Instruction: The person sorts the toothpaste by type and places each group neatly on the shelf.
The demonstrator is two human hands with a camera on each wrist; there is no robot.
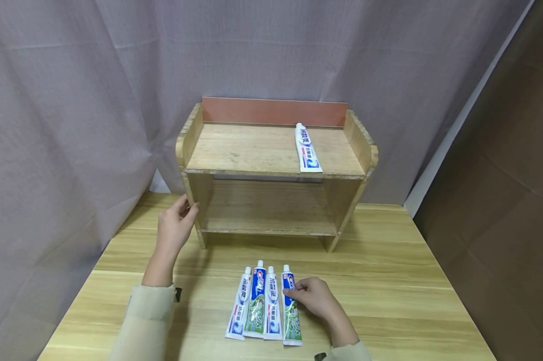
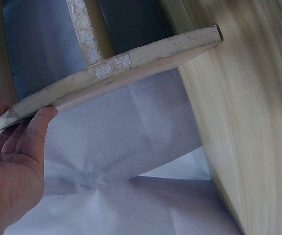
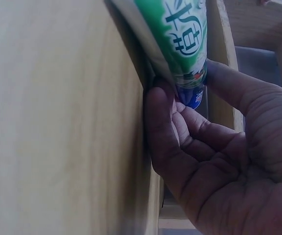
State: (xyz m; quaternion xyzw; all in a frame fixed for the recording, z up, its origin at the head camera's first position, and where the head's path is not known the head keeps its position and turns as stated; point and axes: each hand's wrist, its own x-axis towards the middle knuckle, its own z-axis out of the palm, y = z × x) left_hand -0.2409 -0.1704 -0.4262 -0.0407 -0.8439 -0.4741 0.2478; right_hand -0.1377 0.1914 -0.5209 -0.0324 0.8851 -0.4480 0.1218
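The left hand (image 1: pixel 175 228) is raised at about 10 o'clock, the palm turned inward and the fingers (image 2: pixel 35 132) nearly straight, fingertips forward. The left forearm comes up from a beige sleeve (image 1: pixel 147 321). The right hand (image 1: pixel 315 297) lies low at about 5 o'clock, its fingers (image 3: pixel 162 132) curled and pinching together with the thumb (image 3: pixel 238 90).

The right hand (image 1: pixel 315 297) covers part of the rightmost toothpaste tube (image 1: pixel 291 313). The right wrist view cuts that tube off at the top edge. Print on the shelf's tube (image 1: pixel 307 149) is too small to read.
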